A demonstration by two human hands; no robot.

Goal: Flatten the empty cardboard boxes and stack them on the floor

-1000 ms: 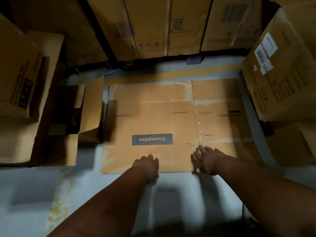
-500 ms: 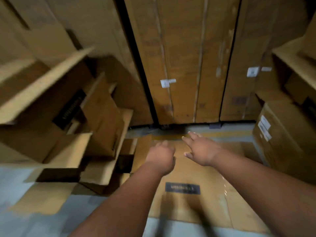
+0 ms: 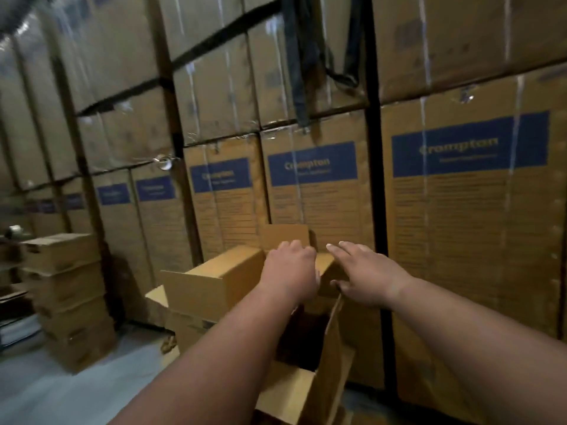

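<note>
My left hand (image 3: 290, 273) and right hand (image 3: 365, 276) side by side, fingers loose, reaching at top box (image 3: 214, 282); grip on it unclear. Box unflattened, atop open boxes (image 3: 294, 391) at floor's (image 3: 55, 391) far edge. Flattening left. Dim storeroom, wall of cartons (image 3: 313, 185), small stack (image 3: 67, 296) left.

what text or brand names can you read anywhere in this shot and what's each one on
"Crompton" on the blue band of the large wrapped carton at right.
"Crompton", fainter, on the blue band of the carton beside it.
Likely the same word on the third carton's blue band, too blurred to confirm.
Smaller blue bands further left: unreadable.
Fine print under the bands: too small and blurred.
Open box the hands reach toward: no readable text.
</note>
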